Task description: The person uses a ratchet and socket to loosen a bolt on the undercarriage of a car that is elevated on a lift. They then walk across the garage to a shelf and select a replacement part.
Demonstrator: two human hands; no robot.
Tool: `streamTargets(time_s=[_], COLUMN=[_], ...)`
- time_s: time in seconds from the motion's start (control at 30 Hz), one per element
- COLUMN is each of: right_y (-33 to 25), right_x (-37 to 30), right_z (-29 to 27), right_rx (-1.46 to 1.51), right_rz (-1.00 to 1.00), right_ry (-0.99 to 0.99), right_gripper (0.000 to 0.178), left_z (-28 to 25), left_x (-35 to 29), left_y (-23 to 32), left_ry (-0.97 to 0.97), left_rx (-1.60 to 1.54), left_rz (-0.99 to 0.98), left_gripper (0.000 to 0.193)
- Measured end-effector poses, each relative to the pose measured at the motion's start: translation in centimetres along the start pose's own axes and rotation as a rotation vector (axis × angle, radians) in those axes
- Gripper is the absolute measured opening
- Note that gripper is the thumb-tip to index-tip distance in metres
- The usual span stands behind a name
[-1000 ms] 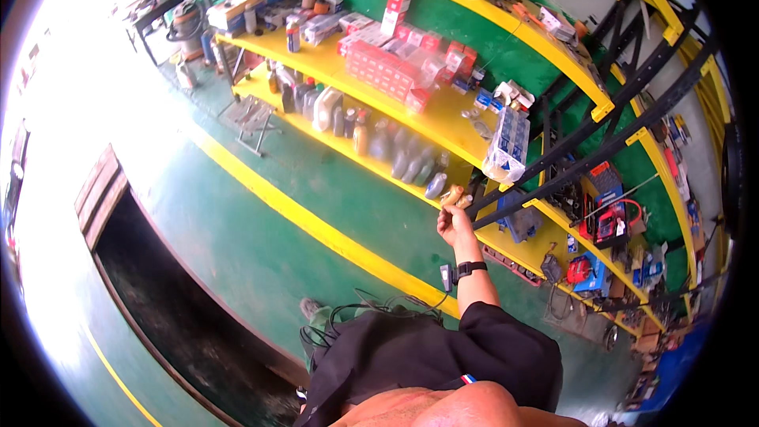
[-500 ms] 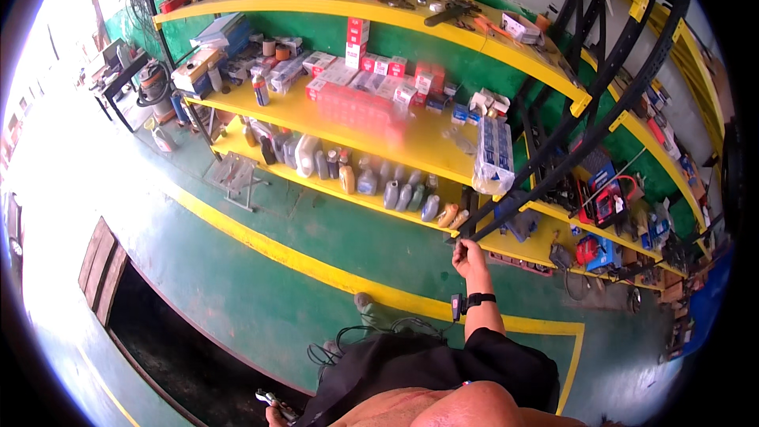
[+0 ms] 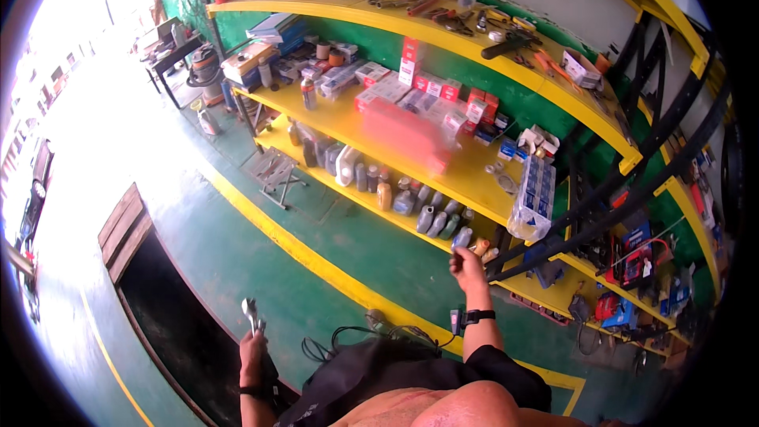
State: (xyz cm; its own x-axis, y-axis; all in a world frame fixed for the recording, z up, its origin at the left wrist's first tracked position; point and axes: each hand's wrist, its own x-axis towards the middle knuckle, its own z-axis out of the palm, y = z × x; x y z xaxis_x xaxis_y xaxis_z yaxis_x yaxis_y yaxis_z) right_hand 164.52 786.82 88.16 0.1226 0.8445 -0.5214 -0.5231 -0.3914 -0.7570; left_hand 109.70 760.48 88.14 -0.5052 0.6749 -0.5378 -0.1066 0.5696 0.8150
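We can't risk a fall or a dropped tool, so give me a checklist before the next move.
1. Left hand gripping the silver tooling: ok.
2. Right hand empty: cannot tell; its fingers are curled.
3. Right hand clear of the shelf bottles: cannot tell; it shows right against them in this view.
4. Floor pit covered: not ok; boards lie only at its far end.
5. Black band around right wrist: ok.

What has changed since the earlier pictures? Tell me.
The left hand rose from the lower edge into full view, still holding a silver tool; the camera view shifted too. The right hand stays raised, the white jug in place.
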Motion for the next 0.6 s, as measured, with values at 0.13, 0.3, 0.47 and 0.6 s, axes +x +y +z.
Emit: streamTargets(time_s=[0.13, 0.3, 0.47, 0.6], right_y=[0.5, 5.6, 5.9, 7.0], right_x=[-3.2, -7.6, -10.5, -10.1], right_z=[11.7, 21.5, 23.1, 23.1], right_rx=[-0.346, -0.651, -0.503, -0.329], right_rz=[0.001, 0.042, 0.002, 0.093], right_ry=[-0.405, -0.889, -0.975, -0.789], right_gripper=[0.020, 0.041, 0.039, 0.030], left_z=[4.7, 11.6, 17.1, 18.5], left_x=[0.5, -0.4, -3.2, -4.9], left_y=[7.5, 13.2, 16.8, 17.1], left_ry=[-0.081, -0.151, -0.042, -0.106], left_rx=[0.153, 0.260, 0.846, 0.834], left_rz=[0.290, 0.617, 1.006, 0.894], left_gripper=[0.029, 0.027, 0.028, 0.037])
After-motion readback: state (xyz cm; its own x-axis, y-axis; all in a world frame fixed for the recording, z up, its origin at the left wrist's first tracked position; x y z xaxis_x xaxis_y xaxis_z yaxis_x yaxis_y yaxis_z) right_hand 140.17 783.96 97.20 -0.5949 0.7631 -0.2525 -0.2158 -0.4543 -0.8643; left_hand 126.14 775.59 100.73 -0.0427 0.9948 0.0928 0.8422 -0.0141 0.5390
